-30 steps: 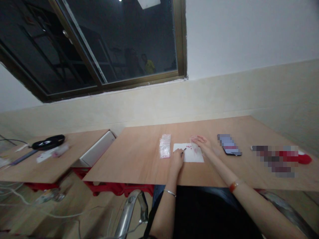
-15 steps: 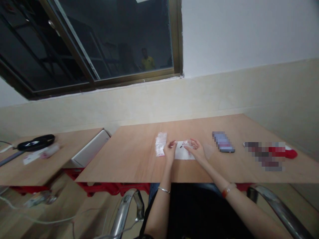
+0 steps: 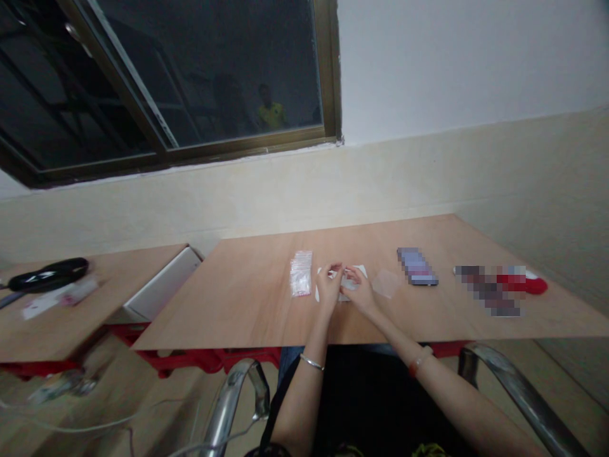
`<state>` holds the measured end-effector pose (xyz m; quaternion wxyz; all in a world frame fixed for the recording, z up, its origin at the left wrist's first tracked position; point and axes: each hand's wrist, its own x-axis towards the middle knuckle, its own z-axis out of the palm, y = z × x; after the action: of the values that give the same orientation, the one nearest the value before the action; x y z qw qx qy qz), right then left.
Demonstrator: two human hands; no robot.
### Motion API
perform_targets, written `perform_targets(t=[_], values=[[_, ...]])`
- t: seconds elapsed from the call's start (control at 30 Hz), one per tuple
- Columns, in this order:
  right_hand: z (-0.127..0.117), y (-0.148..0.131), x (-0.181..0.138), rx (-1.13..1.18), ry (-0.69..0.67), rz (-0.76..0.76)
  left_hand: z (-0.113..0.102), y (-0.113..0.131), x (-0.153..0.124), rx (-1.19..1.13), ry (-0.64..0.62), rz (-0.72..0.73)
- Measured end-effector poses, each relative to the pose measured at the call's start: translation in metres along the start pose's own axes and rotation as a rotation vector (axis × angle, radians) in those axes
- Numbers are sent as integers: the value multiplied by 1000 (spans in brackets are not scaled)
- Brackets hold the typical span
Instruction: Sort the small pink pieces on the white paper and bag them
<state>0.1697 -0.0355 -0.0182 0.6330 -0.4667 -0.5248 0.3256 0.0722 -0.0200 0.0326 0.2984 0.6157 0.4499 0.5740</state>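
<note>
Both my hands meet over a white paper sheet (image 3: 360,271) lying on the wooden table (image 3: 247,298). My left hand (image 3: 328,287) and my right hand (image 3: 359,290) are closed in pinches on a small clear plastic bag (image 3: 344,277) held between them just above the sheet. What is inside the bag is too small to make out. A stack of small clear bags (image 3: 301,281) lies just left of my left hand. A single flat clear bag (image 3: 386,283) lies to the right of my right hand.
A blurred phone-like object (image 3: 417,266) and a red thing (image 3: 523,284) lie at the table's right. A second table (image 3: 95,304) at the left carries a black object (image 3: 45,274). A white box (image 3: 162,289) sits between the tables. Chair tubes (image 3: 238,397) rise in front.
My hands have come together from the sheet's two sides and lifted a small bag between them. The view has shifted a little to the right.
</note>
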Motion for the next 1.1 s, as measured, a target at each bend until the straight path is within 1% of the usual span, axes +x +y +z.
perform_targets(t=[0.13,0.23,0.27,0.33,0.47,0.53,0.7,0.87,1.0,1.1], values=[[1,2,0,11,13,8,-1,1,-1,33,-20,19],[-2,-2,1,12,3,23,-4,0,1,23,-16,56],[-3,-5,1,16,-11,24,-5,-1,2,1,-25,48],[-5,-12,3,67,-57,33,-8,-4,4,-76,-61,-24],[-8,-25,7,273,-143,112,-13,-11,6,-240,-149,-222],[-9,-29,9,314,-124,152,-15,-10,6,-285,-177,-260],[-13,-31,12,314,-47,226,-18,-1,4,-345,-235,-273],[-17,-31,13,349,-6,235,-19,4,5,-390,-212,-296],[-21,-32,16,363,10,233,-21,-2,7,-371,-195,-285],[-24,-31,18,309,15,231,-23,-8,9,-334,-191,-258]])
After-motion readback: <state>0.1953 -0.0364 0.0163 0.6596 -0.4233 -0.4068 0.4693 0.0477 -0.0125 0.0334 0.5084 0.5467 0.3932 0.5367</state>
